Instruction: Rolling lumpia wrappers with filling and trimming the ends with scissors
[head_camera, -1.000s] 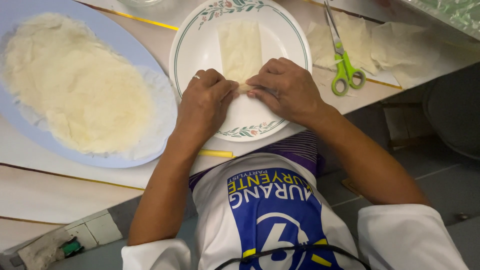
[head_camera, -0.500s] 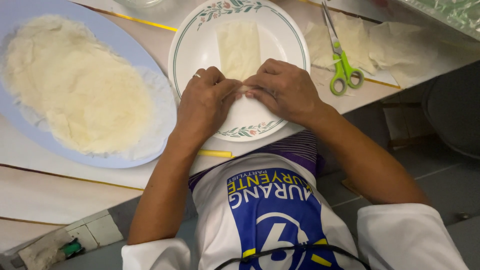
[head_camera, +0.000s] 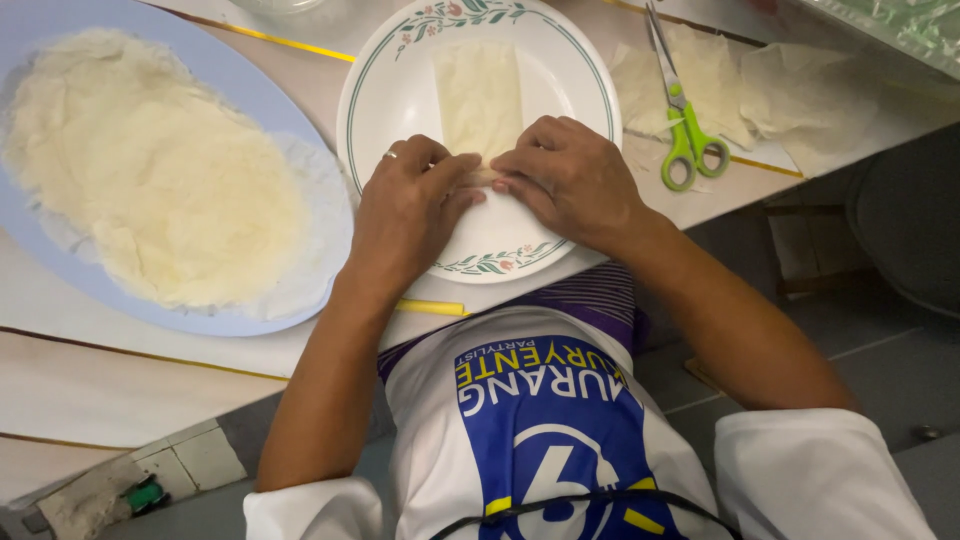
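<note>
L hand (head_camera: 405, 215) & R hand (head_camera: 570, 180) close together, fingertips pinching near end of wrapper (head_camera: 480, 100); wrapper lies flat on plate (head_camera: 400, 90), on worktop (head_camera: 100, 390); judged thin, limp, tears easily; grip edges lightly w/ fingertips.

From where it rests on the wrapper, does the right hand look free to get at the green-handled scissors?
Probably yes. The right hand sits on the plate, and the scissors lie just beside it on bare tabletop, with nothing between; it would have to let go of the wrapper first.

Thin pale rectangular pastry wrapper (head_camera: 478, 95): 1 sheet, flat, lengthwise on white floral-rimmed round plate (head_camera: 570, 60); near end pinched under fingertips.
</note>
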